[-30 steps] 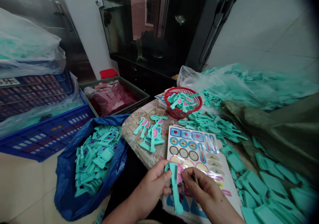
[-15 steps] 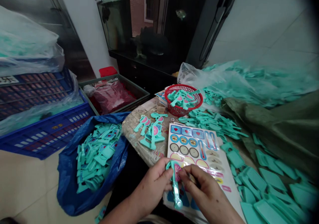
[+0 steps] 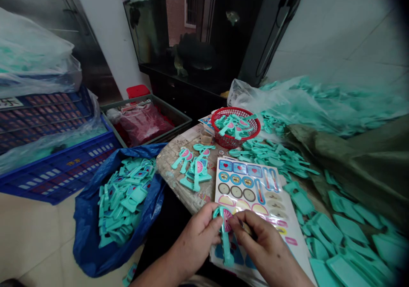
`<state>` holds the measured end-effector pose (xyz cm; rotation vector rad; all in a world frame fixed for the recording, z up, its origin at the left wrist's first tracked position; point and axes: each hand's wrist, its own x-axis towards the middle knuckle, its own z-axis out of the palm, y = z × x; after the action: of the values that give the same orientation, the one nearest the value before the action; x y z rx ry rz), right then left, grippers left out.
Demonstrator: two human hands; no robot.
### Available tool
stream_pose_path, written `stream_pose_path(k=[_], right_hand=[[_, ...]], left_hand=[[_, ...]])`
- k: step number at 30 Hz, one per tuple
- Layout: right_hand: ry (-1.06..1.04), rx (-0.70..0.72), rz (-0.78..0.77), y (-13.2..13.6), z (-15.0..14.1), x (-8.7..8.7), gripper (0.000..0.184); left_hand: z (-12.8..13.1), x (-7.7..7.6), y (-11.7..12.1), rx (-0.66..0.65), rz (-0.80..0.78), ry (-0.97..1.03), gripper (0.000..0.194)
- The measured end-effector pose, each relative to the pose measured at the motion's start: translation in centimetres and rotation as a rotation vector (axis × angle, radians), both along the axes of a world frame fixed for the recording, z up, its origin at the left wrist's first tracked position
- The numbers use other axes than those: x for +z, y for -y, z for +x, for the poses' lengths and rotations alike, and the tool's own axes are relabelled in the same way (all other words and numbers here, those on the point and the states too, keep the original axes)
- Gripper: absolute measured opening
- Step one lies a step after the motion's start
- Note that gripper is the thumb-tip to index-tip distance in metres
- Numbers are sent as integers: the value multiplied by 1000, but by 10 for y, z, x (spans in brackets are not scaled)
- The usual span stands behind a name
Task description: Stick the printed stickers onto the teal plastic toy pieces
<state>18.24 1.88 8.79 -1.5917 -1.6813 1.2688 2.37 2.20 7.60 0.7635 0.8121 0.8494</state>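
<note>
My left hand [image 3: 194, 241] is closed round the head of a teal plastic toy piece [image 3: 225, 240] whose long handle points down. A pink fan-shaped sticker shows on that head. My right hand [image 3: 265, 246] pinches a thin dark tool against the sticker's right side. Both hands hover over the near end of a sticker sheet [image 3: 252, 189] lying on the table, printed with hearts, round dials and thermometers. Several finished teal pieces with pink stickers [image 3: 194, 165] lie just left of the sheet.
A red basket [image 3: 235, 127] of teal pieces stands at the table's far side. Loose teal parts [image 3: 338, 236] cover the right of the table. A blue bag [image 3: 118, 202] of teal parts sits on the floor at left, beside blue crates [image 3: 54, 159] and a grey tray [image 3: 145, 121].
The hands and the teal piece have shifted slightly up the sheet. My right fingers have closed in onto the pink sticker.
</note>
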Motion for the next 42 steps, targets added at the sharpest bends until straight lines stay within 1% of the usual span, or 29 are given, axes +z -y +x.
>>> stream_pose_path(k=[10,14,18,23,27,30,38,42], right_hand=[[42,3,23,-2,0,1,24],[46,-12,22,-2,-1,1,23],[-6,-25,-4,-2,-2,2,27],[-75,-39,-49,-1,-3,4,33],[-45,-42,-37,0,-3,3,28],[7,-34,-11,0,-2,1,23],[39,-48,57,0,-3,-1,18],[63,-47,68,1,-2,-2,18]], left_hand=[[0,4,0,-2,-11,1,24],[-1,2,0,3,0,-2,25],[0,0,1,-1,-9,22,24],[-1,2,1,9,-33,49,26],[-1,2,1,29,-68,33,30],[0,1,0,35,-68,32,28],[0,3,0,15,-56,31,26],[0,2,0,11,-41,39,25]])
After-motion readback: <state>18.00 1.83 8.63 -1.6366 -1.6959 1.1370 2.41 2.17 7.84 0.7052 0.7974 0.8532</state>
